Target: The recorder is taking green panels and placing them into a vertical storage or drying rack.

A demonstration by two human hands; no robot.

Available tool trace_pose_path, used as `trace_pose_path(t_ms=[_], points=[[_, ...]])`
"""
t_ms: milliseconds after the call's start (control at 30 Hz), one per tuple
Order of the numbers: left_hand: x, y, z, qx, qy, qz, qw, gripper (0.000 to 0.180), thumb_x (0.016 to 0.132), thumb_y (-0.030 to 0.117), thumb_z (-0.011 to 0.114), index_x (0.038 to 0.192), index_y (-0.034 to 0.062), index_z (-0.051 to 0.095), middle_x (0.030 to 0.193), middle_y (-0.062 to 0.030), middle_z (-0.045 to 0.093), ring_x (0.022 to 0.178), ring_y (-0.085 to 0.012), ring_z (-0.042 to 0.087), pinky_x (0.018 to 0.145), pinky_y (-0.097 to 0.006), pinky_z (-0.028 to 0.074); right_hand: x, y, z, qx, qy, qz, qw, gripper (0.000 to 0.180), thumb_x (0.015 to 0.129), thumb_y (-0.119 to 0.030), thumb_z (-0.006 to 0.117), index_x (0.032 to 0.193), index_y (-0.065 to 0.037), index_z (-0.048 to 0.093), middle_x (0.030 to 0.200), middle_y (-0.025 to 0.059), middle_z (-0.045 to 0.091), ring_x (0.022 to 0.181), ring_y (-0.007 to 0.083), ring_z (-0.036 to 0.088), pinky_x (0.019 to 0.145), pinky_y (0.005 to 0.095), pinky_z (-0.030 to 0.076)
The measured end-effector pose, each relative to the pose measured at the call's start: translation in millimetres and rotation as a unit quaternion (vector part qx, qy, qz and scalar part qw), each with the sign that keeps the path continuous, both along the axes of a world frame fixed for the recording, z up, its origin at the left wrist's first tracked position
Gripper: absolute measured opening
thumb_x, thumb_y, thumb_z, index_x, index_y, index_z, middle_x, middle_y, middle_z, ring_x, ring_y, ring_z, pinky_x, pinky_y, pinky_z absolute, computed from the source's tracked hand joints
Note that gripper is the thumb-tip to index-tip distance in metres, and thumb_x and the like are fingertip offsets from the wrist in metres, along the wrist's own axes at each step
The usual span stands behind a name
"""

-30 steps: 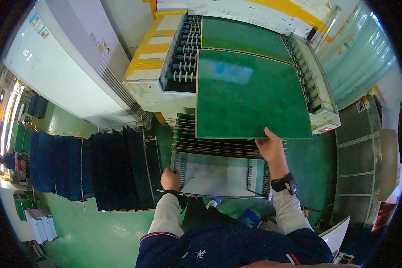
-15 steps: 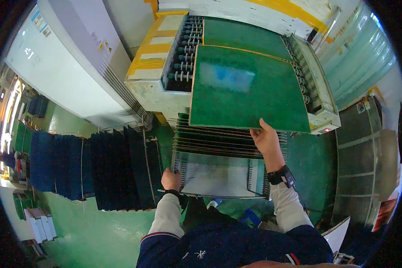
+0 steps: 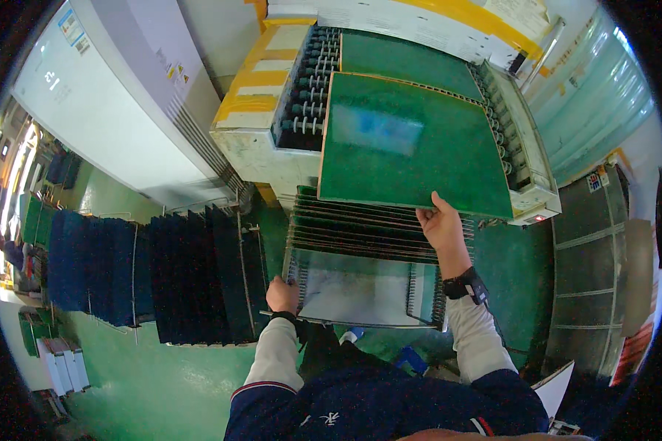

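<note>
A large flat green board (image 3: 412, 147) with thin copper-coloured edges lies on the rollers of a conveyor, its near part jutting out over a rack. My right hand (image 3: 443, 229) is closed on its near edge, toward the right corner; the thumb shows on top, the fingers below are partly hidden. Under the board, the wire rack (image 3: 368, 323) holds several upright dark panels (image 3: 360, 235) in its far part. My left hand (image 3: 282, 295) is closed around the rack's left side. Farther in, a second green board (image 3: 404, 59) rests on the conveyor.
Roller shafts (image 3: 305, 110) line the conveyor's left side, beside its taped housing (image 3: 254, 88). Racks of dark sheets (image 3: 198, 275) stand on the left, below a tall white cabinet (image 3: 110, 110). A grey metal panel (image 3: 585, 257) and clear plastic sheeting (image 3: 596, 103) stand right.
The near left corner of the held board sits slightly higher in the picture. The whole view has shifted a little. Both hands keep their grips.
</note>
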State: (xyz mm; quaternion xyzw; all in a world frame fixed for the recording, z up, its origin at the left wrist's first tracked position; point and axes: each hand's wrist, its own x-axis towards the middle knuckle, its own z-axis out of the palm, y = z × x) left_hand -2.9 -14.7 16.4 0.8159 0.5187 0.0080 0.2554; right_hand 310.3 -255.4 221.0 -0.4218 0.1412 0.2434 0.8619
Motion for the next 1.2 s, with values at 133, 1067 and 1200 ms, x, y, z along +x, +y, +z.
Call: trace_pose_path(t_ms=[133,1067,1200], points=[[2,0,4,-0.004,0.005,-0.004,1.000,0.036,0.080,0.032,0.073,0.095,0.0001,0.064,0.096,-0.0240,0.069,0.092,-0.0423,0.068,0.081,-0.050,0.055,9,0,-4,-0.005,0.016,-0.015,1.000,0.014,0.093,-0.018,0.070,0.100,-0.008,0.061,0.095,0.0080,0.067,0.082,0.0240,0.065,0.079,0.0393,0.059],[6,-1,11,-0.004,0.013,0.013,1.000,0.036,0.080,0.033,0.072,0.096,0.0015,0.064,0.097,-0.0215,0.070,0.093,-0.0411,0.068,0.081,-0.049,0.055,25,0,-15,0.020,0.030,-0.015,0.999,0.018,0.087,-0.014,0.073,0.095,-0.007,0.058,0.091,0.0095,0.064,0.081,0.0267,0.063,0.079,0.0424,0.059],[4,-2,5,0.022,0.009,0.010,1.000,0.035,0.079,0.032,0.074,0.092,0.0014,0.064,0.093,-0.0212,0.070,0.088,-0.0410,0.069,0.078,-0.049,0.056,27,1,-16,0.021,0.022,-0.008,1.000,0.018,0.087,-0.014,0.073,0.095,-0.007,0.058,0.093,0.0101,0.064,0.084,0.0269,0.063,0.080,0.0424,0.059]])
